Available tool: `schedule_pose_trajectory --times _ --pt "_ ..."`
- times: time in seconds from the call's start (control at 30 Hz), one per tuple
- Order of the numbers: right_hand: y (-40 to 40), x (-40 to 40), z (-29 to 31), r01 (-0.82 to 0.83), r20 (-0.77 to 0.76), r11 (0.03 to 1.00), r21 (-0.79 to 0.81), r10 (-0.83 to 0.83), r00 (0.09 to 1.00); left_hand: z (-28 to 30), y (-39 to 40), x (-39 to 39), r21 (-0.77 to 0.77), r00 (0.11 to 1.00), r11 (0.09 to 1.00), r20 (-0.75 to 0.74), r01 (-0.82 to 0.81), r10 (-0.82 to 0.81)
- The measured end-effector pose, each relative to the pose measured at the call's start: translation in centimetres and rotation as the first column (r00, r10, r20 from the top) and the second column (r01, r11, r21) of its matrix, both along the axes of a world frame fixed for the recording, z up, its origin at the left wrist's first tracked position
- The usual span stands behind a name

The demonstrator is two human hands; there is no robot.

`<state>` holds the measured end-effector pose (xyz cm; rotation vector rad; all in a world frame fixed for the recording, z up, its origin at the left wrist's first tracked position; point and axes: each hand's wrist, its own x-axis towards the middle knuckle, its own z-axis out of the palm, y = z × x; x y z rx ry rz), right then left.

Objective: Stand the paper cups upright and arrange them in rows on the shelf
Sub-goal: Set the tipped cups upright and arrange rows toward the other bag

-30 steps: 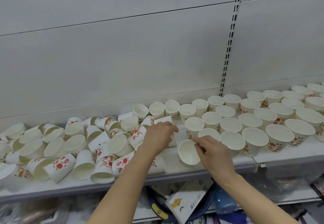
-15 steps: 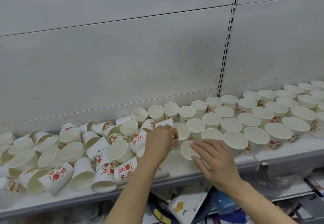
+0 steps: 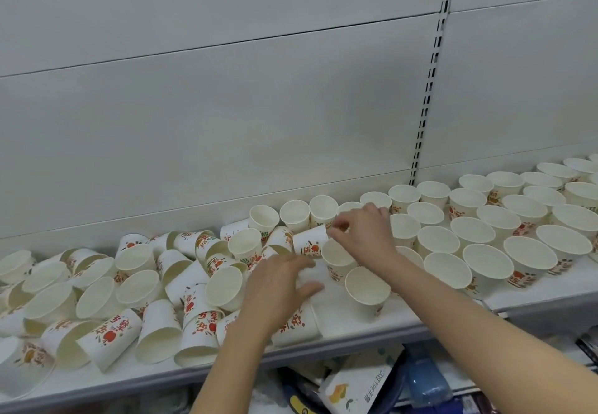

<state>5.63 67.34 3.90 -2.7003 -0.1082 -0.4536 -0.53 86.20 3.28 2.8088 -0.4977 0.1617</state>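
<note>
A white shelf carries rows of upright paper cups along its right half and a heap of toppled cups on its left. Between the two groups, at the shelf's middle, the left hand lies fingers spread over a fallen cup by the front edge. The right hand, just behind, pinches the rim of a cup lying on its side, beside two upright cups.
</note>
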Motion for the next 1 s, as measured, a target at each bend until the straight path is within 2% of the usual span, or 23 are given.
schedule_pose_trajectory --times 0.1,0.2,0.33,0.43,0.53,0.63,0.73,0.87,1.0 --pt "1.6 3.5 -0.5 0.053 -0.173 0.983 -0.176 -0.084 0.981 -1.5 0.9 -3.1 0.052 0.993 0.997 -0.103 0.065 -0.059" --pt "2.3 5.1 -1.4 0.106 -0.250 0.968 -0.226 -0.163 0.954 -3.0 1.8 -4.6 0.092 0.996 0.994 -0.074 0.065 -0.059" --pt "3.5 5.7 -1.2 0.178 -0.229 0.963 -0.200 -0.222 0.948 -3.8 1.3 -4.3 0.091 0.998 0.994 0.006 0.063 -0.064" --pt "4.3 6.0 -1.1 0.211 -0.264 0.966 -0.148 -0.245 0.933 -4.1 0.7 -4.1 0.094 0.996 0.992 0.008 0.084 -0.085" --pt "4.5 5.9 -0.8 0.246 -0.301 0.969 -0.024 -0.242 0.922 -4.4 0.3 -4.3 -0.006 0.998 0.998 0.041 0.055 -0.055" --pt "3.9 4.2 -0.6 0.155 -0.185 0.981 0.120 -0.132 0.974 -4.6 -0.4 -4.7 -0.219 0.999 0.976 0.035 0.002 0.006" --pt "3.3 2.4 -0.9 0.011 -0.038 0.996 0.087 -0.008 0.999 -5.2 -1.3 -4.7 -0.301 0.999 0.954 0.030 -0.013 0.023" --pt "2.6 1.4 -2.2 -0.018 -0.035 1.000 -0.015 0.018 0.999 -5.7 -1.3 -4.2 -0.289 1.000 0.957 0.008 -0.020 0.023" --pt "2.0 0.6 -2.3 -0.077 0.026 0.994 0.074 0.075 0.997 -5.5 -0.7 -4.4 -0.213 0.999 0.977 -0.020 0.020 -0.025"
